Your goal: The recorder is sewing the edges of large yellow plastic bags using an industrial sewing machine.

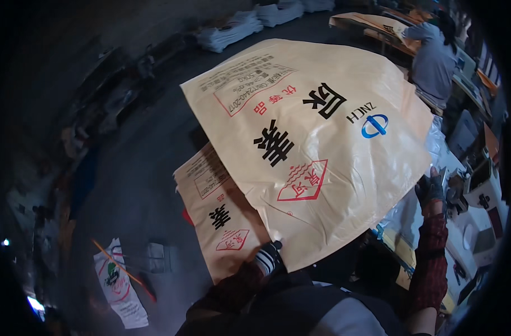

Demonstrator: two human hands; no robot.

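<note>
A large cream woven sack (345, 168) with black, red and blue print spreads out in front of me, its surface bulging and creased. My left hand (269, 256), in a dark glove with white stripes, is closed on its near-left corner, thumb on top. At the sack's right corner is my right hand (432, 189), in a dark glove with bare fingertips. Its fingers look bent around the edge, partly hidden. Below the sack, on the left, lie similar cream sacks (208, 218), partly covered by it.
A white sewing machine (479, 207) and clear plastic film (434, 140) are on my right. Another person (434, 61) works at a bench at the far right with a similar sack. Stacks of white sacks (230, 33) lie far back. A printed white sack (121, 285) lies on the floor, left.
</note>
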